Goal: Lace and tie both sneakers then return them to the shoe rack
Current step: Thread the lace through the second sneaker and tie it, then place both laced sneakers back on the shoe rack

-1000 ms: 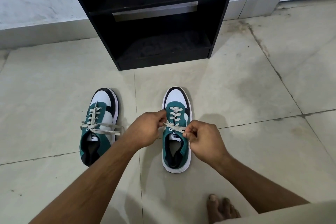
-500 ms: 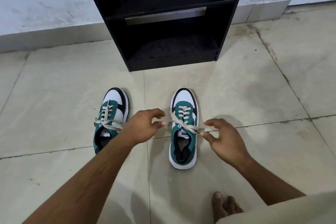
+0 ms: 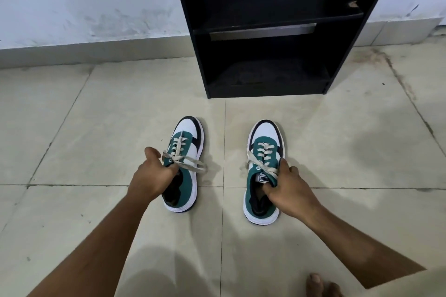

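Both sneakers sit toe-forward on the floor tiles [image 3: 96, 128], laces crossed and knotted as far as can be told, so tying looks done and only shelving remains. Left hand [image 3: 154, 176] has its fingers curled into the collar of the left sneaker [image 3: 187, 152]; right hand [image 3: 287, 188] has its fingers hooked inside the right sneaker [image 3: 265, 149], thumb outside by the tongue, both clamped for a lift. Shoe rack [image 3: 265, 55] stands just ahead against the wall, both visible shelves bare, open floor between; loose lace ends may snag the shelf edge.
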